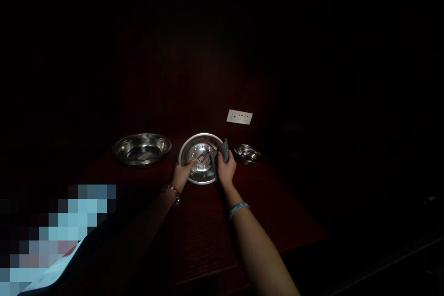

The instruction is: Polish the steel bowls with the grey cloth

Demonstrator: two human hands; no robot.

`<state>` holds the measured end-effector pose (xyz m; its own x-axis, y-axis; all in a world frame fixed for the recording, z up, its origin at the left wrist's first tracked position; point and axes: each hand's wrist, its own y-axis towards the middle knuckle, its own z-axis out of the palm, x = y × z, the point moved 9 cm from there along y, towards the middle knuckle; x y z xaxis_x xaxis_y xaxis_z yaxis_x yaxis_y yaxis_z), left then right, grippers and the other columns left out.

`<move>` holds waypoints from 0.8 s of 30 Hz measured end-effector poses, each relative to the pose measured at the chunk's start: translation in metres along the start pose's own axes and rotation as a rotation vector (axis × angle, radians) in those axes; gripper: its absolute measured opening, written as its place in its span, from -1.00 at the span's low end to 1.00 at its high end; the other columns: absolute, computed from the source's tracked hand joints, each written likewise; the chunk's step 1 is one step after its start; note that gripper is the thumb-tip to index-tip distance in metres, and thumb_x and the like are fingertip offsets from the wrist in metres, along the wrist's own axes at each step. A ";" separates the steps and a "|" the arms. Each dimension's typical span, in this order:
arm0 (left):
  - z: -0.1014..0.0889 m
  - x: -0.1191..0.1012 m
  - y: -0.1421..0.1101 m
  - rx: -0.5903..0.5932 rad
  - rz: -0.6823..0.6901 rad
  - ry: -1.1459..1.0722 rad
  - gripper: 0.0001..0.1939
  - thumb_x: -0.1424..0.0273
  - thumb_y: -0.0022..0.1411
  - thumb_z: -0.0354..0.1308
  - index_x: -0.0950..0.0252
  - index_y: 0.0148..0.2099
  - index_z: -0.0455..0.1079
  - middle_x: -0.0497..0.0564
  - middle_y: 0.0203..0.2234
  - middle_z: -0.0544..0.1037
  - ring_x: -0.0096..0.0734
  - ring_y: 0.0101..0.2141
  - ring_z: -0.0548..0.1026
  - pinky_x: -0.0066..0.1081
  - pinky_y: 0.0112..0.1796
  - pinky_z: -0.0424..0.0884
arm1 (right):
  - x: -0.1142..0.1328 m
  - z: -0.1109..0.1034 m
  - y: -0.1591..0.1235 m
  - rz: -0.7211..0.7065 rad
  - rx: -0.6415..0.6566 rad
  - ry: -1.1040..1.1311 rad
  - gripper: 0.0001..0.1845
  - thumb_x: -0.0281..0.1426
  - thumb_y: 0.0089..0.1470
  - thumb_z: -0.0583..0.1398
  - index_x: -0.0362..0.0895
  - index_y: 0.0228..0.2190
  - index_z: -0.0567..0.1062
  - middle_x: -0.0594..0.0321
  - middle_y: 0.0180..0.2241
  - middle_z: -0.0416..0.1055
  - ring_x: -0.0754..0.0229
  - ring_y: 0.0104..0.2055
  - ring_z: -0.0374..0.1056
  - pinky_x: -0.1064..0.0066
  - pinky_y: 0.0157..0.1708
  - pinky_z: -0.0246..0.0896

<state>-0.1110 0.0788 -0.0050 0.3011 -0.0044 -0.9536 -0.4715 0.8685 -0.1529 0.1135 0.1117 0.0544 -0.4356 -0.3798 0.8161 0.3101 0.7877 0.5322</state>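
A shiny round metal plate (203, 173) with a raised rim is tilted up toward me above the dark red table. My left hand (182, 174) grips its lower left edge, thumb on the inner face. In my right hand (226, 169) is a grey-green cloth (222, 148), bunched at the plate's right rim. A small label (203, 156) with red and white on it sits in the middle of the plate. The fingers behind the plate and cloth are hidden.
To the left stand stacked-looking wide metal dishes (142, 150); a smaller metal bowl (247, 153) is on the right. A white power socket (239, 117) is on the back panel. The dark red table (204, 231) has its front edge near me. Surroundings are very dark.
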 end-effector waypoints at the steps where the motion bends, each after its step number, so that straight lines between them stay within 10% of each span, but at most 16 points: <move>1: -0.001 0.000 0.000 -0.005 0.004 0.001 -0.79 0.57 0.03 0.45 0.41 -0.22 0.61 0.23 -0.25 0.75 0.05 0.02 0.69 -0.05 0.14 0.53 | 0.000 0.000 0.000 0.000 0.000 -0.001 -0.78 -0.19 0.17 0.20 -0.05 -0.27 0.54 0.21 -0.34 0.62 0.04 -0.31 0.51 0.30 -0.22 0.36; 24: -0.001 -0.008 -0.010 -0.051 -0.008 -0.054 -0.92 0.62 0.13 0.34 0.38 -0.32 0.56 0.23 -0.28 0.74 0.06 0.03 0.68 -0.02 0.17 0.51 | -0.002 0.000 0.000 0.000 -0.015 0.020 -0.77 -0.16 0.16 0.21 -0.05 -0.29 0.53 0.20 -0.33 0.63 0.04 -0.29 0.52 0.31 -0.22 0.36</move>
<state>-0.1093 0.0692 0.0037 0.3485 0.0168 -0.9372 -0.5103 0.8421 -0.1746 0.1148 0.1122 0.0527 -0.4189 -0.3895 0.8203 0.3226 0.7806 0.5353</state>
